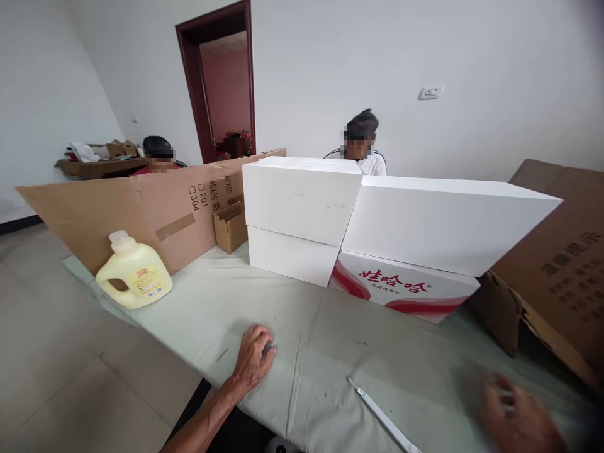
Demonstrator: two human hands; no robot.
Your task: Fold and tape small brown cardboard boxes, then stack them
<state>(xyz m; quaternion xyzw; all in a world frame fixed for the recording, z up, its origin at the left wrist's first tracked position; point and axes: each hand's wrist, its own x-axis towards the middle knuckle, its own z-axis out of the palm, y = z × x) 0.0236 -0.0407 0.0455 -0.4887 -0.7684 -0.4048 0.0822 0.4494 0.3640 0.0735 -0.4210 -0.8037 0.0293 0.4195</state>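
Observation:
My left hand rests on the pale cloth of the table, fingers curled and pressed together around something small and dark I cannot make out. My right hand is blurred at the lower right, just above the cloth, fingers spread with nothing visible in them. Between the hands lies a thin metal strip, slanted across the cloth. Behind them stand stacked white boxes and a white box with red lettering.
A yellow jug stands at the table's left edge before a leaning cardboard sheet. A small open carton sits beside it. A large cardboard box fills the right. Two people sit beyond the boxes. Tiled floor lies left.

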